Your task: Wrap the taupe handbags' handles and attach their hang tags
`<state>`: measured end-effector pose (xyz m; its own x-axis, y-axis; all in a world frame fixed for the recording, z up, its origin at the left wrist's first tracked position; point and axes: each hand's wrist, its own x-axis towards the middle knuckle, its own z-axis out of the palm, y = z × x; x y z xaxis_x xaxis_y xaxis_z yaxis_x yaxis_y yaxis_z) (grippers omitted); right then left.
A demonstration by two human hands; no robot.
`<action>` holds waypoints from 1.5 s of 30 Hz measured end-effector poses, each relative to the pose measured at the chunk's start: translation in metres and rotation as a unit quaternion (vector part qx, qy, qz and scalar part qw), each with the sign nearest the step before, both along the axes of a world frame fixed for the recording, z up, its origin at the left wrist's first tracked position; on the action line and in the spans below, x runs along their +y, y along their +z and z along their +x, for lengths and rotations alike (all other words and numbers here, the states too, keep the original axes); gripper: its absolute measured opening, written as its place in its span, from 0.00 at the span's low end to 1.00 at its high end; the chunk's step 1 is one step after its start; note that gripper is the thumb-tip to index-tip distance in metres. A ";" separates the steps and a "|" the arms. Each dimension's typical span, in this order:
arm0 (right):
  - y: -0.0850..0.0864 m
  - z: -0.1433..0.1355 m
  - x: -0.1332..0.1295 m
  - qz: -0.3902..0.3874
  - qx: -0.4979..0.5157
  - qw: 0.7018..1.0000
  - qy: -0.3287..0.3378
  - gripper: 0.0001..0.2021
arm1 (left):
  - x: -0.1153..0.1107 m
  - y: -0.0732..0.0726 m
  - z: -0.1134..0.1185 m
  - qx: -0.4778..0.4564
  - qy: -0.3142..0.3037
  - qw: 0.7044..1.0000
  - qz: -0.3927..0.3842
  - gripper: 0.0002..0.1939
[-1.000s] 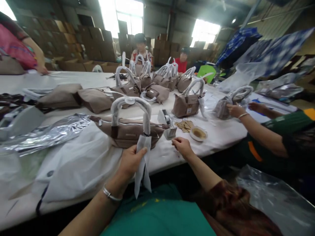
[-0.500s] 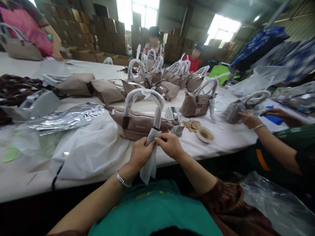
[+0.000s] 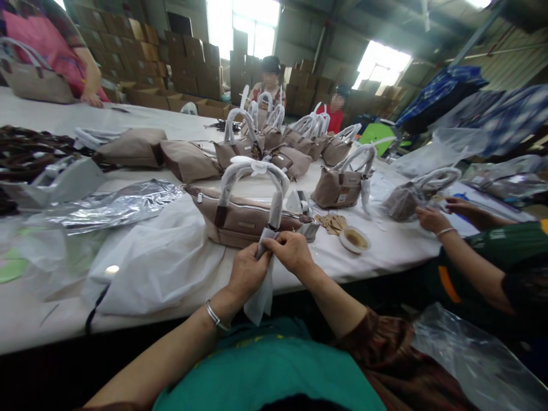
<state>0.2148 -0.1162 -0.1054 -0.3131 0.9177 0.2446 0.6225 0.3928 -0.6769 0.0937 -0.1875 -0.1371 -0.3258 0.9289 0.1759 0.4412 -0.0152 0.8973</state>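
A taupe handbag (image 3: 240, 222) lies on the white-covered table in front of me, its raised handles (image 3: 252, 165) wrapped in white material. Below the right end of the handles hangs a strip of white wrapping paper (image 3: 260, 297). My left hand (image 3: 250, 271) is closed on this strip from the left. From the right, my right hand (image 3: 291, 251) pinches its upper part, the fingertips close to those of my left hand. A bowl with brown contents (image 3: 355, 238) and a pile of tan tags (image 3: 333, 222) are to the right of the bag.
Several taupe bags (image 3: 295, 140) stand farther back. A tape dispenser (image 3: 60, 180), silvery film (image 3: 120, 205) and white sheeting (image 3: 158, 262) lie left. At right, a co-worker's hands (image 3: 432, 220) are at a plastic-covered bag (image 3: 402, 200). Other people are across the table.
My right hand has shifted slightly left along the paper strip, closer over my left fingertips. The co-worker's hands at the right have come nearer together. The view has tilted a little.
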 end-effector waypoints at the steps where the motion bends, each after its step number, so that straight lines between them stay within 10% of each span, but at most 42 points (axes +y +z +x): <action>1: 0.000 0.000 0.000 0.002 -0.002 1.000 0.001 0.19 | 0.000 0.001 -0.001 -0.006 0.000 1.000 -0.002 0.14; 15: -0.007 0.021 0.004 -0.142 0.111 0.983 0.025 0.10 | 0.003 0.011 -0.007 -0.065 -0.014 0.997 -0.041 0.15; 23: -0.026 0.035 0.008 -0.322 0.251 0.908 0.092 0.15 | 0.006 0.005 -0.008 -0.356 -0.060 0.925 -0.114 0.22; 27: -0.029 0.035 0.001 -0.304 0.295 0.900 0.103 0.19 | 0.006 0.012 -0.008 -0.396 -0.074 0.907 -0.124 0.25; 34: -0.021 0.021 -0.005 -0.093 0.199 0.976 -0.009 0.19 | 0.007 0.002 -0.005 -0.374 -0.059 0.921 -0.091 0.24; 41: -0.027 0.013 -0.002 -0.251 0.259 0.929 0.078 0.21 | 0.003 -0.002 -0.004 -0.393 -0.097 0.909 -0.094 0.27; 45: -0.032 0.013 -0.004 -0.164 0.240 0.956 0.037 0.20 | -0.021 -0.017 -0.008 -0.455 -0.146 0.864 -0.157 0.31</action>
